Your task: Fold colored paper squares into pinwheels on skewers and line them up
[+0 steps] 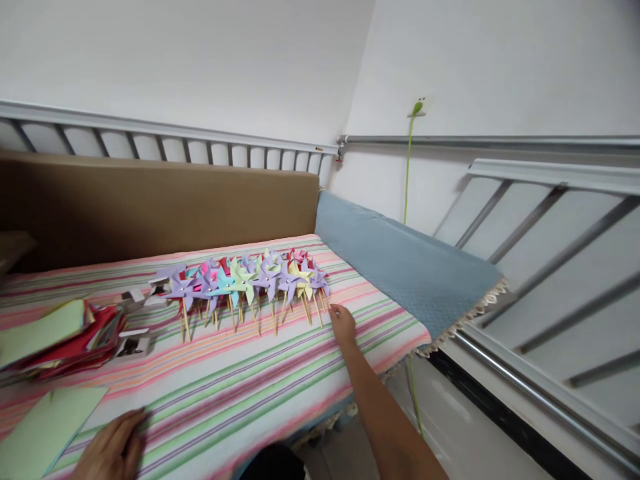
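A row of paper pinwheels on wooden sticks lies across the striped cloth, in purple, green, blue, yellow, pink and red. My right hand [343,327] is at the right end of the row, its fingertips pinched at the lower stick of the rightmost purple pinwheel [319,283]. Near the front left, my left hand [113,447] rests on the cloth, holding nothing, with fingers extended and slightly bent. Beside it lies a pale green paper sheet [53,427]. Part of the left hand is cut off by the frame's bottom edge.
A stack of coloured paper [65,337] lies at the left, beside small open white boxes [134,344] with dark contents. The striped cloth [240,400] covers a bed-like surface. A brown padded board [165,207] stands behind, and a blue quilted cover [395,260] hangs at right.
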Demonstrator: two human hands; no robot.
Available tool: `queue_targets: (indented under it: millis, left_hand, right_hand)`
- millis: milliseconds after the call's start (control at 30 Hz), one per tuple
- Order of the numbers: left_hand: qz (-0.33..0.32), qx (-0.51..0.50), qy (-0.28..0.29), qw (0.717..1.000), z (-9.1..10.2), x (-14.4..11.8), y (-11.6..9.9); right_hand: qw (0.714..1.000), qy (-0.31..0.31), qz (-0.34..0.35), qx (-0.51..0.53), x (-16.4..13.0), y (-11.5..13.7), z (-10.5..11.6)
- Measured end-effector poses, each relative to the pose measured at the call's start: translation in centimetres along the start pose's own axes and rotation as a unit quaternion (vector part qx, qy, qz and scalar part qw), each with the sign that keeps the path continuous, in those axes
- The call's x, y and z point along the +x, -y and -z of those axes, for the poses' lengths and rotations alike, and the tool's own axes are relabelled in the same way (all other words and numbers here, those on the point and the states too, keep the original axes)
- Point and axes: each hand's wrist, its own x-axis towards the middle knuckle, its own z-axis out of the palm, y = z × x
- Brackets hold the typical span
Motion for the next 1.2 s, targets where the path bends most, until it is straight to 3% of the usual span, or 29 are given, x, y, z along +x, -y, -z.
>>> queue_targets:
  millis: [133,233,300,367,500,600,700,833,933,1033,1200]
  left_hand:
    - [0.017,-0.008,-0.005,1.000,0.7,0.2,-1.7]
    - [0.034,-0.029,-0.002,0.999,1.6,0.2,-3.2]
    - [0.037,-0.048,-0.004,0.998,2.4,0.3,-4.1]
    - [0.041,-0.067,-0.018,0.997,2.9,0.5,-4.8]
    - [0.040,-0.092,-0.036,0.994,3.4,0.2,-5.6]
    - [0.035,-0.089,-0.042,0.995,3.7,-0.1,-5.6]
    - [0.055,-0.083,-0.066,0.993,5.3,0.8,-3.6]
    - [0.144,-0.036,-0.104,0.983,9.5,4.1,1.7]
    - [0.194,-0.003,-0.071,0.978,11.9,5.5,4.6]
    - [0.205,0.024,-0.005,0.978,12.0,4.6,4.3]
    - [0.238,0.076,0.064,0.966,9.8,2.5,1.7]
  right_hand:
    - [0.996,-0.063,-0.017,0.057,-2.2,1.6,1.2]
    - [0.992,-0.059,-0.017,0.114,-5.8,4.9,1.0]
    - [0.987,-0.005,-0.006,0.163,-8.7,8.3,-0.5]
    - [0.973,0.088,0.008,0.214,-11.9,12.4,-3.0]
    - [0.911,0.287,0.025,0.294,-17.8,20.5,-9.1]
    - [0.872,0.370,0.028,0.321,-21.0,24.2,-12.7]
    - [0.855,0.398,0.020,0.331,-22.7,25.2,-14.6]
    - [0.846,0.422,0.010,0.326,-23.5,25.0,-15.4]
    - [0.841,0.437,0.013,0.320,-23.5,25.2,-15.5]
    - [0.837,0.449,0.026,0.311,-23.9,25.5,-15.6]
    - [0.834,0.462,0.061,0.295,-24.8,25.1,-15.5]
